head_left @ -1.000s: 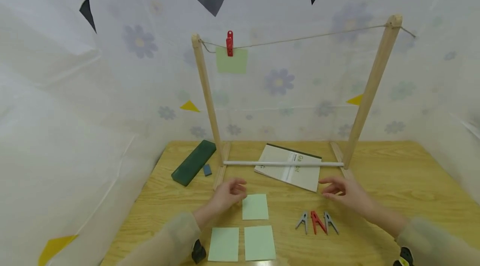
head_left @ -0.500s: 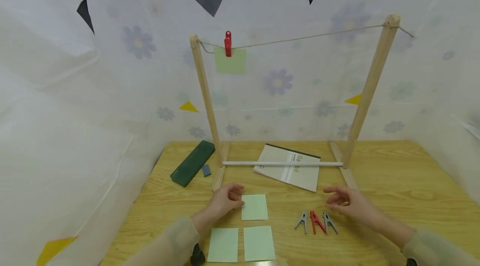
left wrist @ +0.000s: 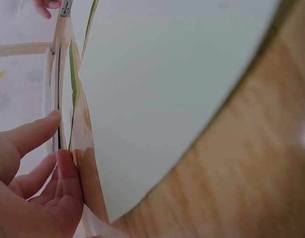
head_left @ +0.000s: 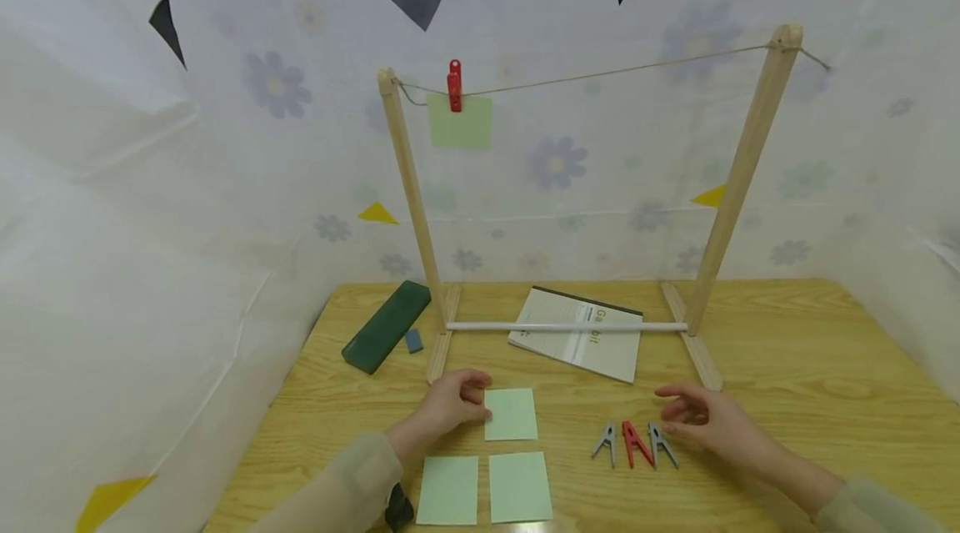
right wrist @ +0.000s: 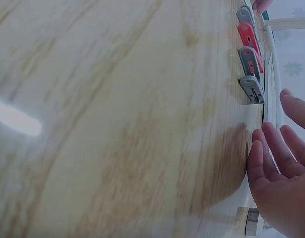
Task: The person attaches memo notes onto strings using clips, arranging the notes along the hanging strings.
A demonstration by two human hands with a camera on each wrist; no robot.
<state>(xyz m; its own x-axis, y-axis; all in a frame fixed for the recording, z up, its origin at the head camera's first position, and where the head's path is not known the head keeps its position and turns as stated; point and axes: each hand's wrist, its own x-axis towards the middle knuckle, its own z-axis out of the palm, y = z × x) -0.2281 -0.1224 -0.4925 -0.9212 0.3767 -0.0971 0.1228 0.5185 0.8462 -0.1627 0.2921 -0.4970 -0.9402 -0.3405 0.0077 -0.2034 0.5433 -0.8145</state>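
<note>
Resting the left hand's grip (head_left: 448, 401) at the left edge of the upper square paper note (head_left: 511, 414), bending the fingers loosely, leaving a narrow gap between thumb and fingers in the left wrist view. Holding nothing that shows there; leaving unclear whether touching the paper or only stopping close to it. Hovering the right hand's grip (head_left: 708, 424) just beside the right gray clothespin (head_left: 656, 438), leaving it moderately wide, curving the fingers gently, pinching nothing. Throwing a shadow onto the surface (head_left: 795, 366) in the right wrist view.

Lying flat below the upper note, side by side: a lower-left paper note (head_left: 447, 491) and a lower-right paper note (head_left: 520, 487), both pale green. Standing in a row with the right gray clothespin, to the right of the notes: a red clothespin (head_left: 632, 437) and a left gray clothespin (head_left: 608, 435).

Hanging farther back, near the left post (head_left: 411, 191): a green note (head_left: 472, 128), clipped to a string (head_left: 600, 76) by a red clip (head_left: 454, 85). Lying beneath the white crossbar (head_left: 480, 326): a notebook (head_left: 555, 347), angled. Sitting near the left post's foot: a dark green case (head_left: 386, 326) and a small blue block (head_left: 414, 340).
</note>
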